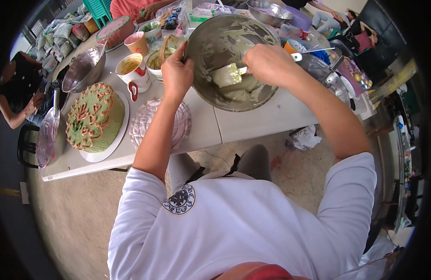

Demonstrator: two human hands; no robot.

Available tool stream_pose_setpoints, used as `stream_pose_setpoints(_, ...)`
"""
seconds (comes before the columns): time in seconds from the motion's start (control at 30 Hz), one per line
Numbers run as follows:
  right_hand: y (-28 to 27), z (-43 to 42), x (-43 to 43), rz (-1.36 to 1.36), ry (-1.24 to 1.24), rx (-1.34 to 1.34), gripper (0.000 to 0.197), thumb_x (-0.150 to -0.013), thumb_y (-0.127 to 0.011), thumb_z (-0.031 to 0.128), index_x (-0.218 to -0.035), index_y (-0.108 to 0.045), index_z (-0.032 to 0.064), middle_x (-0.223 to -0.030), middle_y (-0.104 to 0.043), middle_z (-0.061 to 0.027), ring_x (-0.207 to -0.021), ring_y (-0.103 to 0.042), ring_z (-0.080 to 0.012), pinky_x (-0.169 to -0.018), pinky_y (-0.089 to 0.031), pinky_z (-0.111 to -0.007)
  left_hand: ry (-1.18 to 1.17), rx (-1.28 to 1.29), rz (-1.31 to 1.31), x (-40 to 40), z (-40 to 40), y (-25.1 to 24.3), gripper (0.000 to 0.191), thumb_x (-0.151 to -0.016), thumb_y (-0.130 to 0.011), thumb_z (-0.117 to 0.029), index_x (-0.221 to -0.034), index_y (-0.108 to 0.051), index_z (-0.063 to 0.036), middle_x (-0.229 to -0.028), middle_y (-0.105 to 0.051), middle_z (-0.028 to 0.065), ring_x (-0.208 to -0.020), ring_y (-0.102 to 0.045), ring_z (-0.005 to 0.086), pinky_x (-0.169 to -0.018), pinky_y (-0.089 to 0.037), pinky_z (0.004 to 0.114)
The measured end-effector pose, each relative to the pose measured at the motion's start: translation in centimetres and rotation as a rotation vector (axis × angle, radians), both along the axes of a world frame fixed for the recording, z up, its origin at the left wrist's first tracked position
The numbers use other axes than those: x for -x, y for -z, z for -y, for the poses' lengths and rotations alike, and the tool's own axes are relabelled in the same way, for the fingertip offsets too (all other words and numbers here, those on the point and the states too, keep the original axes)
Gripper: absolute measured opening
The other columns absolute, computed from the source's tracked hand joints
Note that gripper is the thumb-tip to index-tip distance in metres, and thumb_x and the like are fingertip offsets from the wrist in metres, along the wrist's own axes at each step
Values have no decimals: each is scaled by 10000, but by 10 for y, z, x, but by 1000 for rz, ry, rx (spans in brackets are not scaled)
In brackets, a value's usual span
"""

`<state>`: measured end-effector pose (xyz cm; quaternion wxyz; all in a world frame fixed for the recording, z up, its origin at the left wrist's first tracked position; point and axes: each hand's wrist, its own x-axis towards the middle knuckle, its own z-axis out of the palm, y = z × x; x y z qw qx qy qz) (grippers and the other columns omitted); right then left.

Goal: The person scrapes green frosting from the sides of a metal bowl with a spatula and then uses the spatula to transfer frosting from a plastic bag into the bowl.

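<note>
A large metal mixing bowl (220, 45) is tilted towards me at the table's front edge. My left hand (178, 71) grips its left rim, thumb and fingers around the edge. Inside, pale green frosting (248, 84) lies at the bottom and smears the wall. My right hand (269, 64) holds a spatula (224, 76) by its handle, the white tip of which shows past the hand. Frosting coats the spatula's blade, which is down in the bowl. Left of my forearm stands a green frosted cake (98, 119) with orange piping, on a white round board (121, 127).
A pale pink quilted round (160, 122) lies under my left forearm. Paper cups (131, 66) and metal bowls (85, 68) crowd the left. A pink cake (114, 32) stands farther back. People sit at the left, across the table (236, 120) and at the far right.
</note>
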<state>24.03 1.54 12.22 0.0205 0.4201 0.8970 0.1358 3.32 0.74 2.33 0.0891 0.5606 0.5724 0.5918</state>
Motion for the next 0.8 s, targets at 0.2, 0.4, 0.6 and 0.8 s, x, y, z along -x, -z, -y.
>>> stream_pose_setpoints(0.2,-6,-24,-31,52,146,-150,62,-670,-559,59,-683,-605,19,-700,-591,-179,-686,-595,-344,-587,-472,-421,14,-42,-9,-2,-1,0,408,-705,-518,-42,-1112,-546,-31,-774,-620,179,-622,-596,175,-624,-458,289)
stream_pose_setpoints(0.4,6,1,0,56,-63,-76,91,-662,-515,41,-665,-601,15,-665,-580,-168,-657,-599,-338,-545,-473,-414,-6,20,-16,-1,5,-3,412,-706,-515,-41,-1117,-542,-34,-782,-619,184,-652,-606,192,-644,-459,293)
stream_pose_setpoints(0.6,-18,-18,-24,103,93,-149,68,-677,-553,70,-688,-610,35,-694,-593,-155,-675,-599,-336,-559,-472,-410,19,-7,24,1,-1,6,416,-704,-515,-44,-1120,-539,-33,-801,-621,191,-675,-613,207,-667,-460,299)
stream_pose_setpoints(0.8,9,-18,-9,17,50,-24,100,-691,-578,129,-731,-624,49,-757,-611,-138,-714,-603,-328,-581,-478,-407,4,73,-2,1,4,-3,416,-703,-520,-56,-1117,-539,-27,-780,-621,188,-645,-604,189,-642,-457,293)
